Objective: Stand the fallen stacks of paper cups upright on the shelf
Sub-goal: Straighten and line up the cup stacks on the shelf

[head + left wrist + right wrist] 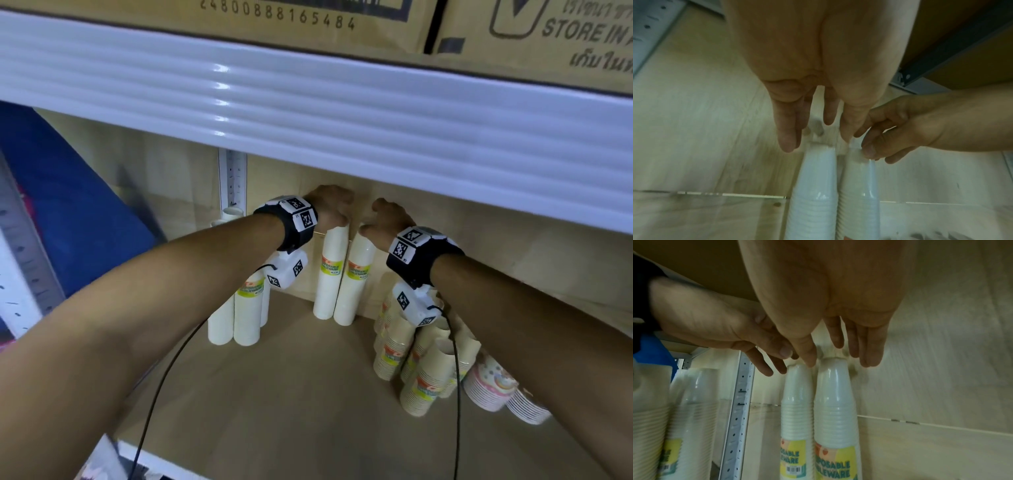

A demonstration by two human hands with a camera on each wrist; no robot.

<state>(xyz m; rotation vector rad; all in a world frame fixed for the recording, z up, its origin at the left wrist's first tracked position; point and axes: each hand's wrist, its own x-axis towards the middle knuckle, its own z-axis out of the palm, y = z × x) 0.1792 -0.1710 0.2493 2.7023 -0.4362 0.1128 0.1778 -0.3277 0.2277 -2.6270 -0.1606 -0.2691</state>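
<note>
Both hands, the left hand [329, 207] and the right hand [388, 219], steadied two white cup stacks [342, 279] against the far wall, fingers [869, 353] loosely straight, gripping nothing

The shelf above [308, 113] hangs low over the hands, leaving little headroom over the two white stacks [339, 277] standing against the back wall [479, 246]. To their left, a cluster of white stacks [239, 315] stands beside the slotted upright [233, 181]; to the right, leaning tan cup stacks [421, 363] and patterned cups [489, 383] crowd the corner. Between these groups the shelf floor [291, 394] lies open toward the front edge.
</note>
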